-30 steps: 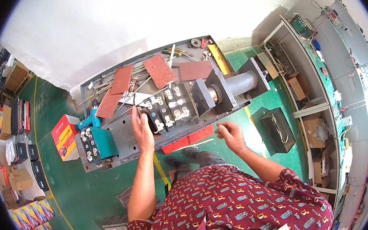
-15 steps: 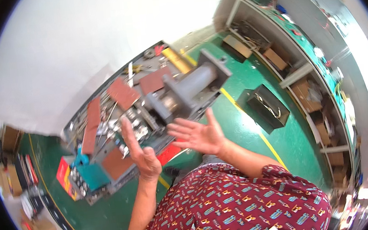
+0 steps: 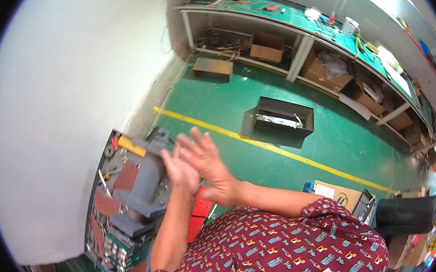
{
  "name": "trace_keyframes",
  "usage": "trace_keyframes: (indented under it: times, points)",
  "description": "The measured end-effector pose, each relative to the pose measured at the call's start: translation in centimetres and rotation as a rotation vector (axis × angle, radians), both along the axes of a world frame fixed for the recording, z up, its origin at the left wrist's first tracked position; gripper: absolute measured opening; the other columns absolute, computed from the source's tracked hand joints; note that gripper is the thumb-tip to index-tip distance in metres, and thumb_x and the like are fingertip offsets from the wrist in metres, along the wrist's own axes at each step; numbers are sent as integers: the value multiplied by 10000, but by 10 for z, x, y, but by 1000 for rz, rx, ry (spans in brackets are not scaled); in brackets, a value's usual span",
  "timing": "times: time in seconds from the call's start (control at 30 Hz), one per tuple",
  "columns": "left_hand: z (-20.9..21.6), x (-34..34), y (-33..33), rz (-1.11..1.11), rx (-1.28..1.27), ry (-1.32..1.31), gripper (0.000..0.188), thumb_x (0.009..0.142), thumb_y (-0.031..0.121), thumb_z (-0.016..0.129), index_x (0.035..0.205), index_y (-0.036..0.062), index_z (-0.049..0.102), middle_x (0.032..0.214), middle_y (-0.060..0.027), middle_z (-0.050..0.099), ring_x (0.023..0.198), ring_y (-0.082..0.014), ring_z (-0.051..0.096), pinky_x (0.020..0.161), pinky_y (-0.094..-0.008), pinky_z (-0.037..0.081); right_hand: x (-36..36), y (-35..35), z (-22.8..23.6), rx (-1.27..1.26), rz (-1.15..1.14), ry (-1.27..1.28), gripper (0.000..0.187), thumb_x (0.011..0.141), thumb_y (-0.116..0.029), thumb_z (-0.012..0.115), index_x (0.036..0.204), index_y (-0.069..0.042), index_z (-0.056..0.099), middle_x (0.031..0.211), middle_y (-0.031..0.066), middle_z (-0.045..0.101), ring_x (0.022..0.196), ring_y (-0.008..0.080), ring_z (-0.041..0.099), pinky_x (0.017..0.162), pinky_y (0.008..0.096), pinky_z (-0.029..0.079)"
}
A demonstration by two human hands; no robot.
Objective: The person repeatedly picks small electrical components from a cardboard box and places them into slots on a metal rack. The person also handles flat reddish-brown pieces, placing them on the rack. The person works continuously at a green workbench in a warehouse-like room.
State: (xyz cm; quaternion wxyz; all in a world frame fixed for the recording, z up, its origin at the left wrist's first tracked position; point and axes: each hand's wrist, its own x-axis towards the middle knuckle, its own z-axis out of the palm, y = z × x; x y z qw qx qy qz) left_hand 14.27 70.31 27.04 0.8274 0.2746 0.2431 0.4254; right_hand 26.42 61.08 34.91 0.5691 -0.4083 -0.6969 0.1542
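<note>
In front of my body both hands are raised and empty, the right partly overlapping the left. My left hand (image 3: pixel 181 175) has its fingers stretched upward. My right hand (image 3: pixel 212 170) is spread, its fingers slightly smeared by motion. Whether the palms touch, I cannot tell. Left of and below them is a cluttered work cart (image 3: pixel 95 182), bearing a large grey metal fixture (image 3: pixel 149 182) with a cylinder and flat end plates. Reddish-brown plates (image 3: pixel 107 204) lie beside it. Close to my left wrist is a red panel (image 3: pixel 200 209).
A dark open metal box (image 3: pixel 308 122) with shiny contents stands on the green floor. Beyond it runs a long green-topped bench (image 3: pixel 291 20) with cardboard boxes (image 3: pixel 266 47) below. A white wall (image 3: pixel 70 124) rises at left. Lower right stands a black cylinder (image 3: pixel 406 215).
My view has swung rightward, so the cart now sits farther left and lower. My hands, apart before, have come together and overlap.
</note>
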Motion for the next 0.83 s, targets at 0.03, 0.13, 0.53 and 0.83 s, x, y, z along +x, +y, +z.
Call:
trace_keyframes:
  times: [0.03, 0.13, 0.53, 0.83]
  points:
    - [15, 43, -3, -125, -13, 37, 911, 1077, 738, 288, 1631, 17, 345, 1643, -221, 415, 1463, -338, 460, 1253, -500, 341, 18, 11, -42, -73, -80, -221, 904, 1026, -759, 400, 1670, -126, 369, 1780, 158, 213, 1653, 414, 104, 1293, 632, 5]
    - [80, 133, -3, -299, -134, 64, 944, 1064, 757, 297, 1635, 7, 341, 1679, -235, 368, 1508, -319, 404, 1251, -500, 342, 123, 10, -114, -166, -362, -54, 931, 1006, -798, 373, 1672, -147, 367, 1772, 160, 236, 1649, 398, 134, 1294, 635, 43]
    - [-102, 308, 38, -648, 1355, 694, 554, 1067, 408, 535, 1474, 37, 598, 1461, -233, 627, 1364, -421, 564, 1185, -491, 386, 244, -70, -123, -815, -309, 1366, 625, 1097, -459, 583, 1500, 15, 530, 1443, 152, 649, 1327, 267, 633, 1076, 399, 527]
    - [-271, 166, 185, -1408, 1091, 1519, 531, 880, 508, 662, 1035, 21, 807, 1138, -269, 748, 1089, -427, 724, 954, -501, 573, 176, -377, -347, -1404, -809, 699, 338, 887, -310, 743, 1058, -28, 816, 1081, 236, 794, 1025, 370, 766, 894, 474, 590]
